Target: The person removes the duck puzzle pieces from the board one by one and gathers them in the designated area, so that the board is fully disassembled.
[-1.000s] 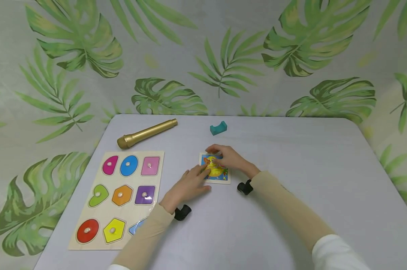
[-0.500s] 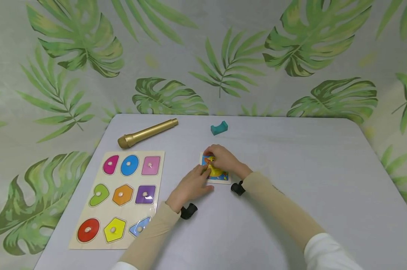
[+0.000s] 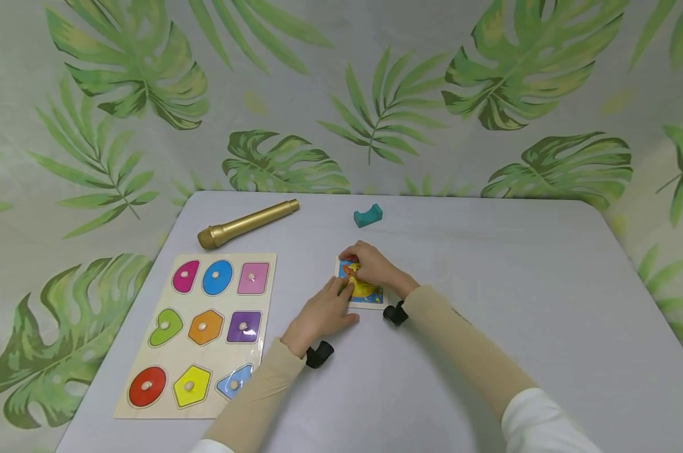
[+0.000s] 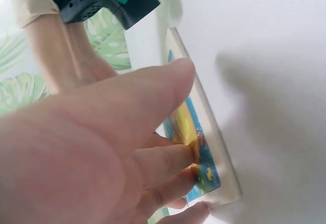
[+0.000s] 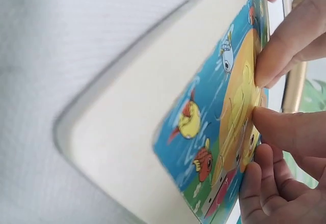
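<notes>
A small wooden picture puzzle (image 3: 368, 298) with a yellow duck on a blue background lies on the table. My left hand (image 3: 323, 311) rests its fairly straight fingertips on the picture's left side, its thumb held away near the front edge. My right hand (image 3: 374, 264) bends over the upper part, covering some of the duck. In the right wrist view, the right thumb (image 5: 288, 130) touches the picture while the curled fingers (image 5: 250, 186) meet it close by. Whether a loose piece sits between them is hidden.
A peg board (image 3: 197, 352) with several coloured shapes lies at the left. Behind it is a gold microphone (image 3: 248, 223). A teal curved block (image 3: 368, 216) sits beyond the puzzle, and a leaf-patterned cloth (image 3: 375, 113) hangs behind the table.
The right hand has shifted slightly left over the puzzle, and its fingers have bent in more. The left wrist has moved a little to the right; its fingertips stay on the picture.
</notes>
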Action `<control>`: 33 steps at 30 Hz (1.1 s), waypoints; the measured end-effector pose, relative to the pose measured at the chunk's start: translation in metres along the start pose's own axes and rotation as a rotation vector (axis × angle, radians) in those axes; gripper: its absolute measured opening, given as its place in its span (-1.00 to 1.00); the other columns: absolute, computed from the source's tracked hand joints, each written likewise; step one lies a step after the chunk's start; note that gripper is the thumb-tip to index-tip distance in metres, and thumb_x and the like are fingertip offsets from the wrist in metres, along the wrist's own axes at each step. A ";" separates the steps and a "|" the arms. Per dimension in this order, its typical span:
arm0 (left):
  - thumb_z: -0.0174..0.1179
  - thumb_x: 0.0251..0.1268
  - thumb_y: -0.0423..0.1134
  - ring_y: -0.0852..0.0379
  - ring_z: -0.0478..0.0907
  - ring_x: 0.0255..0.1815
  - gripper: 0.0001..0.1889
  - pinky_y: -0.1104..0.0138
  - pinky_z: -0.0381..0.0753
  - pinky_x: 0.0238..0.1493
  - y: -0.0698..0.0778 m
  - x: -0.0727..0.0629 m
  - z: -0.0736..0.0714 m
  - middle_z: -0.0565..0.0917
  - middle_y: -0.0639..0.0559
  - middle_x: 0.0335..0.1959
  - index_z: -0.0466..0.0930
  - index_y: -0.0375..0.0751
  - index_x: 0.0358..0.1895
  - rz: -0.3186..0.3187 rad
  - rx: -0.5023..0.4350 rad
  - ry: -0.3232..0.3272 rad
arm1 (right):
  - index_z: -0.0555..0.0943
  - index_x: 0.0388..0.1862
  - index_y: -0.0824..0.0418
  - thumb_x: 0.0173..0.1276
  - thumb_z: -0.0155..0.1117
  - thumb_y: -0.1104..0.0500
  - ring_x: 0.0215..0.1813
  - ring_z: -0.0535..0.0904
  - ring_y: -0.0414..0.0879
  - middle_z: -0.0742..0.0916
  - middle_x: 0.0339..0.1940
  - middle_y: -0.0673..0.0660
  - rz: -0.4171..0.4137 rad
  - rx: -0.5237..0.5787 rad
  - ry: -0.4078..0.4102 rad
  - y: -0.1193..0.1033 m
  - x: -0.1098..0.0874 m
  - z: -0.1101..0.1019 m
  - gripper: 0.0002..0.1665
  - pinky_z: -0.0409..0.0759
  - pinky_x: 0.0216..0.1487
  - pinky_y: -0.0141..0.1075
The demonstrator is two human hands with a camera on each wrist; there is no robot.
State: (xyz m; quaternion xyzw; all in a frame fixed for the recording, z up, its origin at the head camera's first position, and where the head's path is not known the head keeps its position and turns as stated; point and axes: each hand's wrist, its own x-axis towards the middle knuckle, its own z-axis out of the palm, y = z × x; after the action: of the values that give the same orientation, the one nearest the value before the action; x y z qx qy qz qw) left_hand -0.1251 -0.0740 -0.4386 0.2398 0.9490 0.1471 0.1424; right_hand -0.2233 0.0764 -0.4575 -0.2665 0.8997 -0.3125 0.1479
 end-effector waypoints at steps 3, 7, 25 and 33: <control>0.22 0.31 -0.03 -0.27 0.07 0.43 -0.29 0.03 0.27 0.30 -0.001 0.001 0.001 0.18 -0.30 0.42 0.24 -0.41 0.38 -0.009 0.003 -0.014 | 0.56 0.12 0.35 0.06 0.10 0.57 0.02 0.47 0.04 0.57 -0.03 0.20 0.005 0.014 -0.005 0.000 0.000 -0.002 -0.42 0.42 0.19 -0.14; 0.22 0.31 -0.02 -0.26 0.06 0.44 -0.28 0.02 0.30 0.28 0.000 0.004 0.001 0.17 -0.29 0.43 0.24 -0.40 0.39 -0.020 0.004 -0.035 | 0.58 0.10 0.33 0.04 0.07 0.57 0.00 0.46 0.03 0.56 -0.04 0.19 0.025 0.042 -0.005 0.000 -0.001 -0.004 -0.41 0.42 0.18 -0.14; 0.20 0.34 -0.05 -0.29 0.09 0.42 -0.31 0.02 0.29 0.29 0.000 0.005 -0.007 0.17 -0.19 0.45 0.24 -0.39 0.39 0.020 0.046 -0.067 | 0.61 -0.11 0.26 0.30 0.17 0.42 -0.17 0.50 0.02 0.63 -0.25 0.15 0.048 0.207 0.114 0.006 0.001 -0.006 -0.78 0.50 -0.03 -0.19; 0.19 0.34 -0.05 -0.28 0.11 0.41 -0.33 -0.02 0.30 0.28 0.000 0.005 -0.008 0.19 -0.15 0.45 0.25 -0.34 0.40 0.004 0.037 -0.063 | 0.59 -0.06 0.32 0.27 0.15 0.36 -0.25 0.46 0.03 0.61 -0.27 0.18 0.124 0.424 0.125 0.034 -0.015 -0.033 -0.74 0.49 -0.26 -0.28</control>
State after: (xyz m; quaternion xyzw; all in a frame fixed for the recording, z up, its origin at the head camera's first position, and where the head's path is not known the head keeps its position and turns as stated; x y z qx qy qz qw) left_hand -0.1317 -0.0736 -0.4326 0.2489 0.9461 0.1221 0.1673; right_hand -0.2389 0.1233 -0.4532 -0.1538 0.8359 -0.5010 0.1633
